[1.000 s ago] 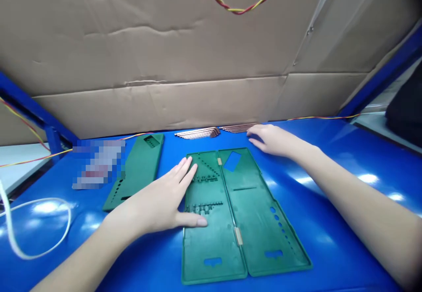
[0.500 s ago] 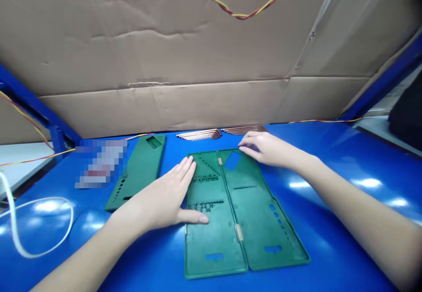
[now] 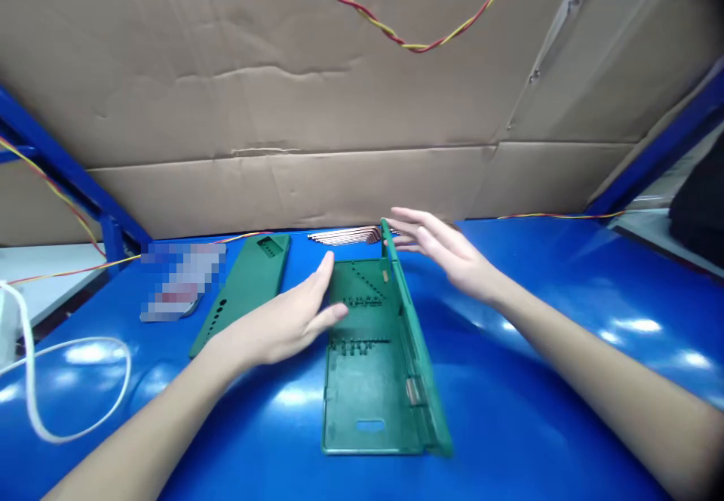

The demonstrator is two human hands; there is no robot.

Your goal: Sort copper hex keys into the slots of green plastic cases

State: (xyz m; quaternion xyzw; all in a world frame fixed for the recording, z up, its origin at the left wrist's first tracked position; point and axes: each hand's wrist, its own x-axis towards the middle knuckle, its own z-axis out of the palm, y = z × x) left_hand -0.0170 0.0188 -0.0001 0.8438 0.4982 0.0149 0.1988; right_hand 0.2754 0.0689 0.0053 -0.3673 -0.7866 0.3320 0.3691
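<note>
On the table [image 3: 566, 350], a hinged case [image 3: 367, 365] lies centre; a second case [image 3: 243, 290] left, keys [image 3: 345, 236] behind.

shiny blue table [image 3: 537, 335], green hinged case [image 3: 367, 365] on it, second green case [image 3: 249, 282], metal rods [image 3: 345, 235] at back, white cable [image 3: 73, 388] far left

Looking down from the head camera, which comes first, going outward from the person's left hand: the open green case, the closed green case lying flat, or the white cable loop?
From the left hand:
1. Open green case, just right of the hand, at its fingertips.
2. Closed green case, flat on the table, to the hand's left and slightly beyond.
3. White cable loop, far left, near the table edge.
</note>
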